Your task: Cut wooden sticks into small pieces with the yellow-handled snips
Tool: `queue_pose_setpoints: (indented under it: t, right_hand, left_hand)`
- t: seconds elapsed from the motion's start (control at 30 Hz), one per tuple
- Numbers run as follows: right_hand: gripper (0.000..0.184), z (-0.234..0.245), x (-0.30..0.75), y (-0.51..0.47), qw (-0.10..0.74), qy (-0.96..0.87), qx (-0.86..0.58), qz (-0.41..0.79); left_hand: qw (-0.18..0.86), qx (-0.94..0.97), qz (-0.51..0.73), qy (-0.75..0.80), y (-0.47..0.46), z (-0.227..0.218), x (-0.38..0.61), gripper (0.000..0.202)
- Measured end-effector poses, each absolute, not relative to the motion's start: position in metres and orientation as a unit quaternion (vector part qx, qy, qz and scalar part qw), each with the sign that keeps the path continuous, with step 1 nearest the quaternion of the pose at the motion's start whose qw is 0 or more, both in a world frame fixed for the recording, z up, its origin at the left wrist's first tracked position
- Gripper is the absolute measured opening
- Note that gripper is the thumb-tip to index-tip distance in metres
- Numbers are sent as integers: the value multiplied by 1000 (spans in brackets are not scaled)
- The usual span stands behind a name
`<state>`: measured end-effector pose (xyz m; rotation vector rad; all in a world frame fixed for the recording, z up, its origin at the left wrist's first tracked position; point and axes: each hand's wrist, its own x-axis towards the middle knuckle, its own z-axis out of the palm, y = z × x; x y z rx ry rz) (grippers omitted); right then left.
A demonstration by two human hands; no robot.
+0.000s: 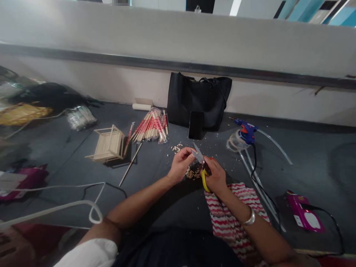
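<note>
I see both hands meeting low in the middle of the view, over a dark grey floor. My right hand is closed around the yellow handle of a pair of snips, whose short silver blades point up and to the left and stand slightly apart. My left hand is just beside the blades, its fingertips pinched together at the blade tips; whatever they pinch is too small for me to tell. A silver bangle sits on the right wrist.

Directly under the hands lies a small heap of pale cut bits, with a second scatter a little farther off. Beneath the right forearm is a red and white striped cloth.

Beyond the hands, a black bag leans against the wall, and a dark phone stands propped against its front. To the left of the bag is a bundle of chopsticks in red and white wrappers. Further left stands a small wooden frame built of sticks, and a single stick lies on the floor between it and the hands.

To the right of the hands sits a blue glue gun, its black cord trailing toward me. Near the right edge lies a pink box. A white cord loops across the lower left.
</note>
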<state>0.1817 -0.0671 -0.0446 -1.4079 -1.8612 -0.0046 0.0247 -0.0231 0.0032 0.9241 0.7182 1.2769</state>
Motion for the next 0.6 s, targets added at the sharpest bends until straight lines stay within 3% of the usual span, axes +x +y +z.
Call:
queue_pose_setpoints:
  t: [0.6]
  right_hand:
    - [45, -50, 184, -67, 394, -729, -557, 49]
  left_hand:
    - [630, 420, 549, 354, -20, 0, 22, 36]
